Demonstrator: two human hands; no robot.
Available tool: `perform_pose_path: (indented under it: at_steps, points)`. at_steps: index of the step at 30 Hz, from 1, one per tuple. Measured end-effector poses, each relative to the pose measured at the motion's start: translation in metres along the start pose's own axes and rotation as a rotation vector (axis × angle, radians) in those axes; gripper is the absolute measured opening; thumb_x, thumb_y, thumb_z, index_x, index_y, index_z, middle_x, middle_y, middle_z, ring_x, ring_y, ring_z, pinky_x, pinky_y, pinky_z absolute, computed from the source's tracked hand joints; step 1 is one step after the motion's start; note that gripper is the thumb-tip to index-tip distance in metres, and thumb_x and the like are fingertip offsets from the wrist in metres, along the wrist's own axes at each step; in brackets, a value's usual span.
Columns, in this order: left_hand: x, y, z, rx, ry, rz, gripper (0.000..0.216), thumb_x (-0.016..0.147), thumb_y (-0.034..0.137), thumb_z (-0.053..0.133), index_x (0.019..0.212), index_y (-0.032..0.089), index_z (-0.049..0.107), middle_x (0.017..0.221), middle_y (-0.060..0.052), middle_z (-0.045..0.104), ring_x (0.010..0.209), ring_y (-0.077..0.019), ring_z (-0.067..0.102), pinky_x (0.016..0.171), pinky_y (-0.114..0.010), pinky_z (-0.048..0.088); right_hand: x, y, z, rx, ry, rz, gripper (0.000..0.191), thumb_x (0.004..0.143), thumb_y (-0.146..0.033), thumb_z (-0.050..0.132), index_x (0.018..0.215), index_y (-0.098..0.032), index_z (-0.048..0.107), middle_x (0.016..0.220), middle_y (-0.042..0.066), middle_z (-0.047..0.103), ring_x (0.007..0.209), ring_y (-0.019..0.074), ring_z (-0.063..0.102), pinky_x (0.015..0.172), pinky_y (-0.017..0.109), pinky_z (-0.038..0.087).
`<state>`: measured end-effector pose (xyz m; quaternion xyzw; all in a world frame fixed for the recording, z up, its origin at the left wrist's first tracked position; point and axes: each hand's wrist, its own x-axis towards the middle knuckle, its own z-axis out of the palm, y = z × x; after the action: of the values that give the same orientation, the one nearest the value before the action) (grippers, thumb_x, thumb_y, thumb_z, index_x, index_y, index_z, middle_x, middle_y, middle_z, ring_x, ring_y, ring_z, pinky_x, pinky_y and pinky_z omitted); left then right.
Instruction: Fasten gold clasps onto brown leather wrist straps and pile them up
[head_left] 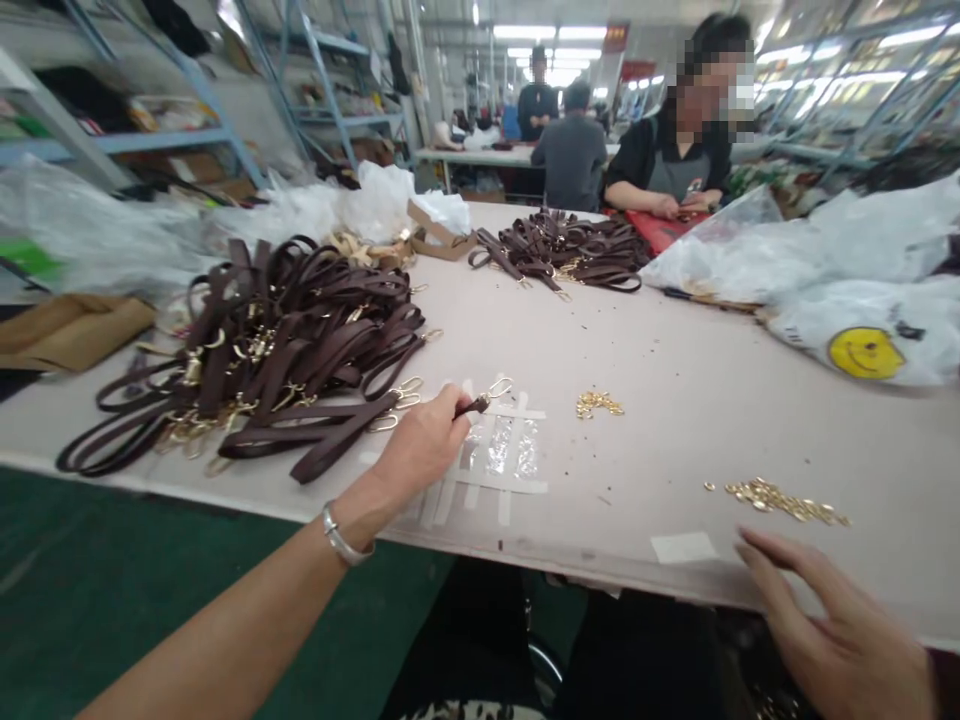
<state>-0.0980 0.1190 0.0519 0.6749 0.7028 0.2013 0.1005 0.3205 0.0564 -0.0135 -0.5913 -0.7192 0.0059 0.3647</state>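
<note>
Dark-brown leather-look strap [472, 406] with a gold metal clasp [493, 391] is jutting from the left hand [420, 438], its grip pinching above the pale worktop [652, 400]. The right hand [844, 615], fingers parted, is hovering near small gold metal pieces [789, 499]; strap-steadying seems underway, next calling for fingertip precision.

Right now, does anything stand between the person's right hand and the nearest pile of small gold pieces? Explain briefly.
Nothing visible does. The right hand is on the near side of the gold pieces, with only bare tabletop showing between them. The slip of pale paper lies to the left, outside that gap.
</note>
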Motion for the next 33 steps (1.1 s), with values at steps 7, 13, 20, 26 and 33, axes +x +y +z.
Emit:
perform_pose_path:
  at_steps: [7,13,20,26,33]
  points:
    - [-0.039,0.016,0.006,-0.918,-0.235,-0.263,0.024,0.081,0.02,0.057,0.103,0.016,0.065,0.079,0.001,0.064,0.063,-0.0111,0.056,0.059,-0.023,0.044,0.101,-0.072,0.103,0.031,-0.171,-0.168,0.026,0.098,-0.035,0.051,0.106,-0.02,0.07,0.099,0.004,0.074,0.086,0.0202,0.07,0.079,0.033,0.055]
    - [-0.063,0.02,0.014,-1.217,-0.255,-0.387,0.019,0.079,0.021,0.061,0.097,0.014,0.065,0.079,0.0,0.065,0.06,-0.0081,0.052,0.058,-0.021,0.042,0.125,-0.081,0.136,-0.094,-0.22,-0.258,0.025,0.097,-0.03,0.051,0.101,-0.018,0.073,0.099,0.01,0.073,0.09,0.0279,0.068,0.082,0.042,0.055]
    - [-0.064,0.017,0.025,-1.369,-0.239,-0.471,0.019,0.078,0.021,0.064,0.095,0.013,0.065,0.078,-0.001,0.066,0.061,-0.0083,0.054,0.058,-0.021,0.042,0.128,-0.083,0.139,-0.14,-0.247,-0.404,0.023,0.098,-0.029,0.051,0.097,-0.02,0.072,0.1,0.008,0.072,0.094,0.027,0.067,0.086,0.042,0.054]
    - [-0.064,0.013,0.032,-1.395,-0.219,-0.448,0.02,0.081,0.022,0.062,0.098,0.013,0.065,0.084,-0.004,0.068,0.063,-0.0088,0.057,0.06,-0.022,0.046,0.132,-0.076,0.14,-0.053,-0.216,-0.643,0.022,0.098,-0.016,0.049,0.111,-0.017,0.066,0.106,0.007,0.073,0.1,0.0238,0.065,0.093,0.041,0.053]
    - [-0.065,0.014,0.034,-1.464,-0.217,-0.478,0.022,0.079,0.021,0.066,0.098,0.012,0.065,0.086,-0.003,0.067,0.065,-0.0095,0.06,0.059,-0.022,0.048,0.143,-0.071,0.142,0.027,-0.344,-0.833,0.024,0.097,-0.012,0.048,0.111,-0.018,0.066,0.11,0.006,0.072,0.104,0.0226,0.064,0.096,0.041,0.053]
